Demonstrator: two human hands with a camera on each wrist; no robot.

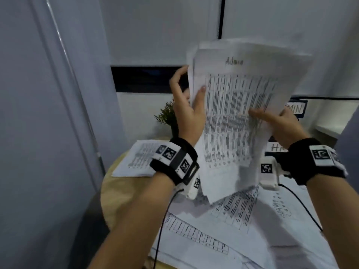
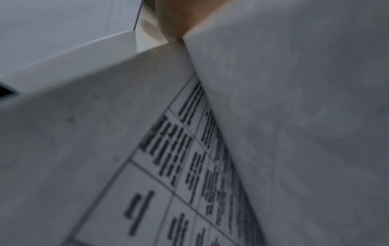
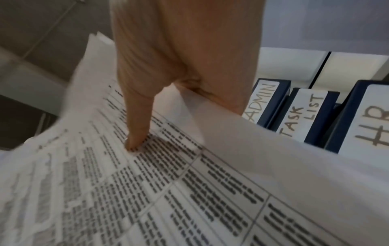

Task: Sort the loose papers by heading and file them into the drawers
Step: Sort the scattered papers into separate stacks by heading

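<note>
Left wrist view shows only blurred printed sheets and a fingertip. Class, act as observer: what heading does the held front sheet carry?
Observer: Head view: the front sheet of the held stack has a handwritten heading, apparently "Admin".
Operator: Where might it be filed?
Observer: Right wrist view shows dark blue files with an ADMIN label, a TASK LIST label and an HR label.
Operator: Is the right hand on it?
Observer: Yes, the right hand pinches the stack, thumb on the print.

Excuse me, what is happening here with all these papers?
A person holds up a stack of papers with both hands, left hand at its left edge, right hand at its right. The front sheet's handwritten heading seems to read "Admin". More loose sheets lie on the round table. Drawers labelled ADMIN, TASK LIST and HR stand behind.
</note>
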